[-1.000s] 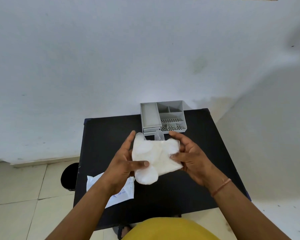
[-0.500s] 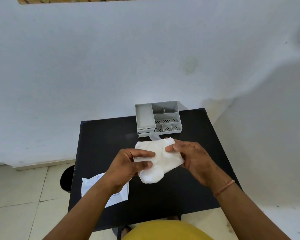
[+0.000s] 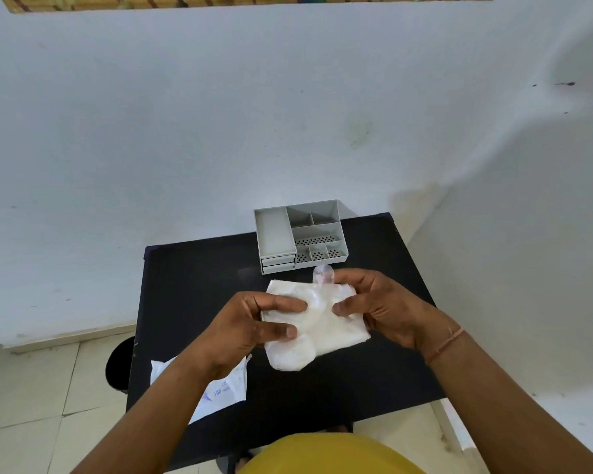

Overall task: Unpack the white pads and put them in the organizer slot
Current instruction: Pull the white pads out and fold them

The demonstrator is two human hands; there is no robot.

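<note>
Above the middle of the black worktop (image 3: 185, 302), the packet of white pads (image 3: 317, 323) is held between both hands, its long axis running left to right. Left hand (image 3: 247, 326) and right hand (image 3: 384, 309) each pinch it closed by thumb and fingers. Beyond it, nearer the right hand, stands the grey organizer (image 3: 336, 213), slots empty.

We see a black table (image 3: 192, 289) w/ a grey organizer (image 3: 300, 236) at its far edge, near the wall. A white packet (image 3: 226, 388) w/ blue print lies at the near-left, overhanging the edge.
</note>
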